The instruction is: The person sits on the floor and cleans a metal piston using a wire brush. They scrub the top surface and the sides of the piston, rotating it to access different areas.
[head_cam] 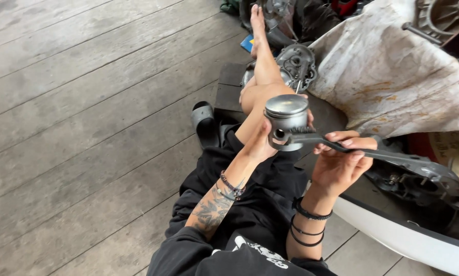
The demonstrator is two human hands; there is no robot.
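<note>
Seen from above: a person sits on a wooden plank floor (86,102), legs out, w/ both hands raised in front. Left hand (260,145) is closed around the lower skirt of a grey metal piston (286,120), held upright in mid-air above the lap, flat crown up. Right hand (342,163) is closed on the handle of dark pliers (311,138), whose jaws sit at the piston's side pin hole. Piston looks solid, stiff & fairly heavy for its size; its smooth, maybe oily wall could slip, so the skirt below the ring grooves seems the safest place to grip. Nearby: an engine casing (297,64) by the shin, a stained cloth (393,76) to the right, a grey sandal (204,120) on the floor, more engine parts (418,179) beside a white panel (403,235).
</note>
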